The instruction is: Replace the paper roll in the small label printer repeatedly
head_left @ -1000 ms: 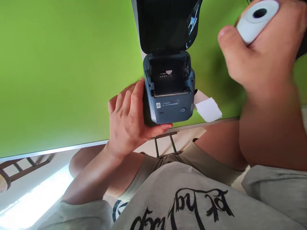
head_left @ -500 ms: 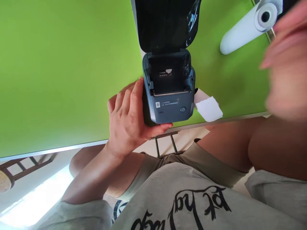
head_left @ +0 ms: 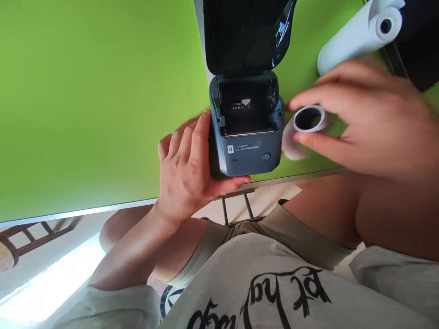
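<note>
A dark blue-grey label printer (head_left: 248, 151) stands near the table's front edge, its black lid (head_left: 245, 36) swung up and its inner compartment showing no roll. Along the printer's left side and front corner lies my left hand (head_left: 185, 169), its thumb under the front edge and its fingers against the side. My right hand (head_left: 373, 119) is right of the printer, thumb and fingers around a small white label roll (head_left: 320, 119) with a dark open core. Motion smears part of this hand and the roll.
On the green table (head_left: 103, 100), a large white paper roll (head_left: 346, 43) lies at the upper right, just beyond my right hand. A black flat object (head_left: 418, 50) is at the right edge. Below the table edge are my legs and a wooden stool (head_left: 20, 246).
My right hand has come in from the right edge and now holds the small roll beside the printer. The white paper piece there is no longer seen lying flat. Printer and left hand shifted slightly right.
</note>
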Demonstrator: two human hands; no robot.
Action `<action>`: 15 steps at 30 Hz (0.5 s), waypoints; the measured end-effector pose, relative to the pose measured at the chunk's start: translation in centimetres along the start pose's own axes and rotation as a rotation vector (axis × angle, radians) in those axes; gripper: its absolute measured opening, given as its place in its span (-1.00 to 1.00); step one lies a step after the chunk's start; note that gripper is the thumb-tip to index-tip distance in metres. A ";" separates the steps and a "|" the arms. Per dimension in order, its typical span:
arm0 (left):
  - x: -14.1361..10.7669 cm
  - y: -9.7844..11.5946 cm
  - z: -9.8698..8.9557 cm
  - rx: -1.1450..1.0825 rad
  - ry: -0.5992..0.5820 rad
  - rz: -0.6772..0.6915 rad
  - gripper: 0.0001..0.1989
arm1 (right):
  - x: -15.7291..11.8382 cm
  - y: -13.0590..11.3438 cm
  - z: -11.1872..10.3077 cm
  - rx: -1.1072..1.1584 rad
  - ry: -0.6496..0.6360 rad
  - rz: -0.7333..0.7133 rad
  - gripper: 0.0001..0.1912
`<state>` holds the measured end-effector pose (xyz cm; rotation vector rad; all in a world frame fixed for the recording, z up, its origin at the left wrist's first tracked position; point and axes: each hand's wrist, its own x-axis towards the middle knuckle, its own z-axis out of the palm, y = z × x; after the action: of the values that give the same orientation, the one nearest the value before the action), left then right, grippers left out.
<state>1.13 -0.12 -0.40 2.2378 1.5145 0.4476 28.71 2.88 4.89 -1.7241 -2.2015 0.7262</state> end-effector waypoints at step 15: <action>0.1 0.2 0.0 0.046 0.034 0.026 0.20 | 1.0 1.9 2.1 -0.014 0.260 -0.240 -0.79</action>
<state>1.32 -0.13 -0.26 2.2985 1.5285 0.4654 29.04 3.66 2.05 -1.4335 -2.1820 0.4048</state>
